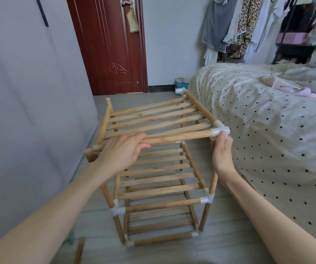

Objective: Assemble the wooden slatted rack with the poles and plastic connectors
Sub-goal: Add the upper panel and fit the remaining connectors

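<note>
A wooden slatted rack (161,189) stands on the floor with two lower shelves joined by white plastic connectors (118,211). A third slatted shelf (153,117) is held tilted above it. My left hand (123,149) grips the shelf's front pole (176,138) near its left end. My right hand (222,149) pinches the white corner connector (220,130) at the front right, above the right upright pole (213,184). Another white connector (180,90) caps the shelf's far right corner. The shelf's left corners show bare wood.
A grey wall is close on the left and a bed with a dotted cover (263,119) is close on the right. A loose wooden pole (79,250) lies on the floor at the bottom left. A red door (111,44) and hanging clothes (239,25) are behind.
</note>
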Action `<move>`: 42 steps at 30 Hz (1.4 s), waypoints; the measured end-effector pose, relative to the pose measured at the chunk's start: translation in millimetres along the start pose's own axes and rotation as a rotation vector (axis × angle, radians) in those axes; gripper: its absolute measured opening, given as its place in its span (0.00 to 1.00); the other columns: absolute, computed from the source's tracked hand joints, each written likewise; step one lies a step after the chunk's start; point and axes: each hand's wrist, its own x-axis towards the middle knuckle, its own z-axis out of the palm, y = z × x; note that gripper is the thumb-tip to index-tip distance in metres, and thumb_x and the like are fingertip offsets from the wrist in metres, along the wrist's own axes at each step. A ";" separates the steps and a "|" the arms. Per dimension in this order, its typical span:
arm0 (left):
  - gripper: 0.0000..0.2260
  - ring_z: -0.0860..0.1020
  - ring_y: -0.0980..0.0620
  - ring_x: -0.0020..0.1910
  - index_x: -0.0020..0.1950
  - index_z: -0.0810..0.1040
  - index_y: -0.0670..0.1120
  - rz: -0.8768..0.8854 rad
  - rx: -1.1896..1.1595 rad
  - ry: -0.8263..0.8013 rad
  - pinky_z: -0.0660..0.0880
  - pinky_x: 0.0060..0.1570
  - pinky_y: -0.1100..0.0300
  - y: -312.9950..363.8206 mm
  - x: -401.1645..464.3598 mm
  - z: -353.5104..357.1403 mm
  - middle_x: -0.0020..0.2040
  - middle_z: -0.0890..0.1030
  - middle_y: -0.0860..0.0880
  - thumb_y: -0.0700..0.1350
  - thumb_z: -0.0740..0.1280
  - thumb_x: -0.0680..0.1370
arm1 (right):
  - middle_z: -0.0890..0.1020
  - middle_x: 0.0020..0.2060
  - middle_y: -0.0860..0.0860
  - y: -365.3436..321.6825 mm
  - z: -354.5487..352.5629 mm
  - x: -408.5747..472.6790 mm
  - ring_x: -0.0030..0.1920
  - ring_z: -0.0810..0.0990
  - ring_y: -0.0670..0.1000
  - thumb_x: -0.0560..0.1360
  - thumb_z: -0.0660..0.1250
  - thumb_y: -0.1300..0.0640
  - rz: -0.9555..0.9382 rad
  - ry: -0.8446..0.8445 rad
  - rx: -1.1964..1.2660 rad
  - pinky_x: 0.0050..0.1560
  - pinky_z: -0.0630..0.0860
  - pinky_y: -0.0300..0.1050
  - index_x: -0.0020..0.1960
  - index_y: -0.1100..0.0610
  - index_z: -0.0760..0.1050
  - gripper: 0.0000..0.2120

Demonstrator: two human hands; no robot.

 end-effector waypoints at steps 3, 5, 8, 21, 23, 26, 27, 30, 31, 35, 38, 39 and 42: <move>0.12 0.73 0.55 0.42 0.58 0.74 0.52 -0.049 -0.003 -0.061 0.67 0.39 0.59 3.0 10.8 1.1 0.45 0.73 0.57 0.54 0.55 0.80 | 0.65 0.60 0.49 5.4 0.6 -3.2 0.63 0.67 0.50 0.81 0.47 0.44 -0.012 0.010 -0.036 0.68 0.64 0.48 0.69 0.58 0.59 0.23; 0.13 0.75 0.53 0.47 0.59 0.73 0.52 -0.049 -0.012 -0.055 0.67 0.42 0.59 6.3 10.9 1.9 0.48 0.75 0.56 0.54 0.55 0.81 | 0.67 0.62 0.52 9.3 4.4 -11.5 0.63 0.67 0.52 0.81 0.52 0.49 0.015 0.056 -0.119 0.66 0.65 0.51 0.68 0.58 0.59 0.20; 0.16 0.73 0.52 0.59 0.69 0.70 0.51 -0.035 -0.053 -0.049 0.69 0.56 0.57 12.3 -1.4 3.4 0.60 0.75 0.52 0.50 0.56 0.81 | 0.58 0.73 0.58 13.2 11.6 -28.9 0.72 0.60 0.58 0.79 0.58 0.52 0.146 -0.018 -0.284 0.70 0.63 0.58 0.75 0.59 0.48 0.30; 0.16 0.78 0.57 0.53 0.63 0.77 0.50 -0.069 -0.291 0.024 0.75 0.50 0.59 -46.2 -139.1 -18.7 0.57 0.79 0.55 0.48 0.55 0.80 | 0.78 0.60 0.55 -35.2 119.7 -149.2 0.58 0.76 0.53 0.80 0.57 0.50 0.040 -1.031 -0.655 0.57 0.70 0.42 0.66 0.57 0.70 0.18; 0.16 0.79 0.56 0.52 0.62 0.77 0.52 -0.178 -0.309 0.039 0.76 0.49 0.60 -73.6 -170.8 -0.6 0.57 0.80 0.56 0.50 0.54 0.79 | 0.77 0.61 0.55 -25.8 154.2 -167.3 0.62 0.74 0.54 0.80 0.57 0.50 -0.001 -1.111 -0.704 0.59 0.68 0.42 0.67 0.57 0.70 0.19; 0.15 0.79 0.54 0.54 0.63 0.76 0.51 -0.457 -0.376 0.008 0.75 0.52 0.58 -115.4 -217.5 43.9 0.58 0.80 0.55 0.48 0.58 0.78 | 0.76 0.64 0.55 3.3 207.0 -186.4 0.65 0.72 0.54 0.81 0.56 0.50 0.018 -1.214 -0.732 0.60 0.66 0.40 0.70 0.58 0.67 0.21; 0.16 0.78 0.52 0.56 0.65 0.75 0.50 -0.535 -0.396 -0.034 0.74 0.55 0.57 -128.8 -232.3 61.3 0.60 0.79 0.53 0.47 0.58 0.78 | 0.75 0.65 0.56 15.7 225.7 -191.0 0.65 0.72 0.55 0.81 0.56 0.51 0.047 -1.250 -0.733 0.60 0.66 0.40 0.71 0.59 0.66 0.21; 0.17 0.73 0.49 0.64 0.69 0.71 0.46 -0.726 -0.431 -0.233 0.66 0.63 0.58 -166.3 -279.8 117.5 0.66 0.74 0.48 0.42 0.60 0.80 | 0.71 0.68 0.57 59.8 282.1 -203.1 0.65 0.72 0.55 0.81 0.56 0.50 0.202 -1.334 -0.703 0.66 0.67 0.47 0.71 0.60 0.65 0.22; 0.18 0.70 0.48 0.67 0.70 0.69 0.46 -0.770 -0.437 -0.281 0.64 0.66 0.59 -178.3 -295.3 136.8 0.68 0.72 0.47 0.41 0.61 0.80 | 0.70 0.68 0.57 78.0 300.6 -206.3 0.63 0.72 0.55 0.81 0.56 0.50 0.254 -1.341 -0.689 0.66 0.68 0.49 0.71 0.59 0.64 0.22; 0.22 0.62 0.50 0.72 0.74 0.61 0.48 -0.887 -0.406 -0.452 0.58 0.69 0.60 -217.3 -339.1 205.1 0.74 0.63 0.47 0.43 0.59 0.80 | 0.67 0.71 0.56 155.9 356.3 -219.9 0.68 0.68 0.56 0.81 0.54 0.50 0.324 -1.365 -0.755 0.67 0.65 0.46 0.74 0.58 0.58 0.24; 0.24 0.55 0.50 0.75 0.76 0.56 0.49 -0.950 -0.387 -0.498 0.54 0.71 0.58 -242.7 -344.8 244.9 0.77 0.55 0.47 0.43 0.58 0.81 | 0.59 0.75 0.54 209.6 381.9 -225.3 0.73 0.62 0.55 0.82 0.52 0.50 0.293 -1.406 -0.872 0.70 0.60 0.46 0.77 0.56 0.51 0.26; 0.25 0.53 0.49 0.76 0.77 0.54 0.49 -0.972 -0.379 -0.508 0.54 0.71 0.57 -250.7 -341.8 255.5 0.77 0.52 0.47 0.42 0.57 0.81 | 0.57 0.76 0.53 224.6 387.5 -225.1 0.73 0.60 0.55 0.82 0.51 0.50 0.286 -1.416 -0.910 0.71 0.60 0.46 0.77 0.55 0.49 0.26; 0.28 0.47 0.46 0.76 0.77 0.50 0.48 -1.028 -0.302 -0.532 0.56 0.72 0.51 -273.6 -323.7 286.8 0.78 0.45 0.44 0.41 0.57 0.80 | 0.48 0.77 0.54 260.9 389.6 -221.8 0.76 0.51 0.56 0.82 0.50 0.50 0.208 -1.449 -1.041 0.73 0.55 0.49 0.77 0.54 0.45 0.27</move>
